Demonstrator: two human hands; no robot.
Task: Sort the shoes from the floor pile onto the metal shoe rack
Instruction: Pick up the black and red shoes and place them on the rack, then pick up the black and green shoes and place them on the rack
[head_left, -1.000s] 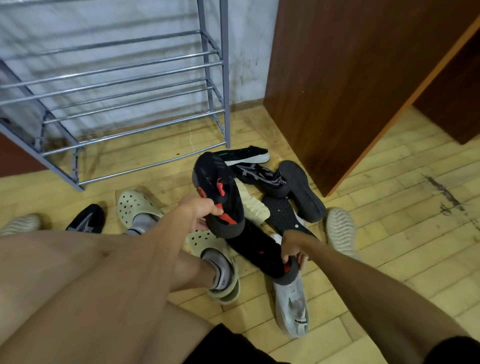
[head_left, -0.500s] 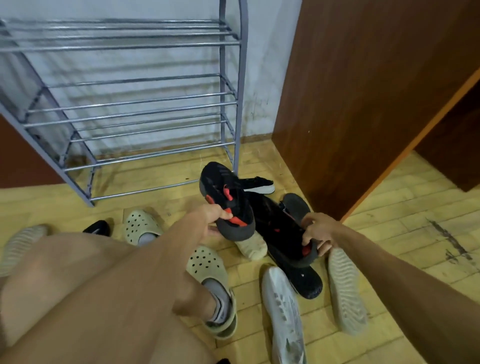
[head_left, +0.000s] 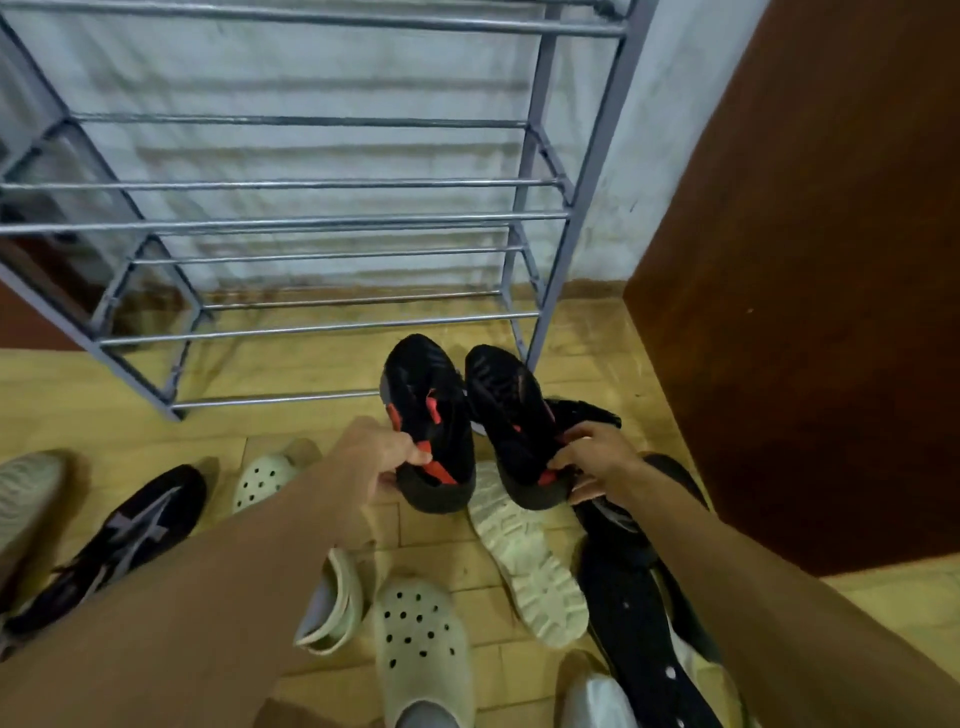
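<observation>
- Low over a wooden floor, seen from a head camera looking down, a person holds one black shoe in each bare hand.
- Left hand: fingers curled around the heel of a black shoe with red trim, thumb pressed on top of the heel collar and the other fingers tucked beneath and out of sight.
- Right hand: fingers bent over the heel collar of the matching black shoe, pinching it from above, with the thumb underneath.
- Both shoes are lifted side by side, nearly touching, toes pointing away from the person toward the metal shoe rack, just in front of its lowest bars.
- Grey rack bars stand against a pale wall, with a brown wooden panel to the right.
- Below the hands lie a pale shoe turned sole up and, beside it, a black shoe, also sole up.
- A black sneaker with grey stripes rests on the floor at the left.
- Pale perforated clogs are on the person's feet, near the bottom edge.
</observation>
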